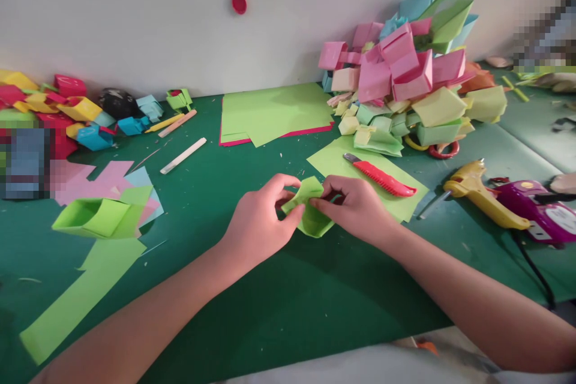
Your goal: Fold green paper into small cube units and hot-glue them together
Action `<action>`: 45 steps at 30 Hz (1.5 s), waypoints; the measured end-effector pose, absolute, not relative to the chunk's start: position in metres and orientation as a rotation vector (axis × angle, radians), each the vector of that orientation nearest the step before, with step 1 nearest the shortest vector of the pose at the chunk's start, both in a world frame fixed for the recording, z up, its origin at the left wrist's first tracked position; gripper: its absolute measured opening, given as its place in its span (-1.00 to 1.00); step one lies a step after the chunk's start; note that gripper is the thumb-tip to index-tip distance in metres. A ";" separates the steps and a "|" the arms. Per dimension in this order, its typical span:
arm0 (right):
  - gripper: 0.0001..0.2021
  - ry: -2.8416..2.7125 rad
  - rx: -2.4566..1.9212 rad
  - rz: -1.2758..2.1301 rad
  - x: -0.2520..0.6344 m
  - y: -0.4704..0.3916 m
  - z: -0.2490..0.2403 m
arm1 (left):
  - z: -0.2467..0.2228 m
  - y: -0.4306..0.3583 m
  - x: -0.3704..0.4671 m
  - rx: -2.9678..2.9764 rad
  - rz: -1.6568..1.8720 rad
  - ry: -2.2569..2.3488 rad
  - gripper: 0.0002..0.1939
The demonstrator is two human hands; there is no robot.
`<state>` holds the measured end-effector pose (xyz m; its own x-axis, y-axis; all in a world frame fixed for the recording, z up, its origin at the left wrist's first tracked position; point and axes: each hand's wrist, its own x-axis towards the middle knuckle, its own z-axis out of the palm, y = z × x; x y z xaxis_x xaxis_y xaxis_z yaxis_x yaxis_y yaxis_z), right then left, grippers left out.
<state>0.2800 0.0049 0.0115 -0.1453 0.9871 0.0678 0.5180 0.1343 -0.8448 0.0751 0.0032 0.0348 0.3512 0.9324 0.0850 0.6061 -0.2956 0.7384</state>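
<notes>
Between my two hands is a small folded green paper box (317, 222), held just above the green table. My left hand (265, 213) pinches its left side with thumb and fingers. From the other side, my right hand (353, 201) grips the upper edge, fingertips pressed on the paper. Part of the box is hidden behind the fingers. Beyond my right hand, a red utility knife (384, 179) lies on a light green paper sheet (328, 159). Another open green paper box (92, 218) rests at the left on paper scraps.
Stacked green sheets (274, 111) lie near the wall. A heap of pink and green paper boxes (396, 69) stands back right, with a yellow glue gun (486, 192) before it. A white pen-like stick (183, 156) and colourful paper pieces (81, 109) are at the left.
</notes>
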 end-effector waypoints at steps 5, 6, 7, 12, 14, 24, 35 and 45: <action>-0.76 -1.700 -1.532 0.811 0.283 0.007 0.012 | 0.034 0.007 0.074 1.798 0.685 1.361 -0.67; -0.77 -1.697 -1.535 0.804 0.283 0.007 0.012 | 0.033 0.009 0.074 1.743 0.699 1.361 -0.67; -0.77 -1.695 -1.539 0.790 0.283 0.008 0.012 | 0.031 0.010 0.075 1.679 0.716 1.364 -0.67; -0.78 -1.694 -1.559 0.704 0.283 0.008 0.012 | 0.025 0.012 0.079 1.500 0.723 1.349 -0.72; -0.79 -1.692 -1.560 0.693 0.283 0.009 0.012 | 0.026 0.010 0.080 1.648 0.724 1.360 -0.86; -0.86 -1.727 -1.510 0.880 0.282 0.009 0.009 | 0.031 0.011 0.076 2.405 0.805 1.219 -0.90; -0.78 -1.845 -1.557 0.831 0.275 0.009 0.007 | 0.032 0.005 0.083 2.454 0.674 1.409 -0.91; -0.80 -1.821 -1.583 0.835 0.278 0.007 0.007 | 0.027 0.009 0.075 2.892 0.723 1.517 -0.69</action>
<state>0.2776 0.0069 0.0070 -0.1277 0.9915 0.0244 0.6289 0.1000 -0.7710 0.0752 0.0087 0.0265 0.5005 0.7326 0.4613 0.8198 -0.5723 0.0193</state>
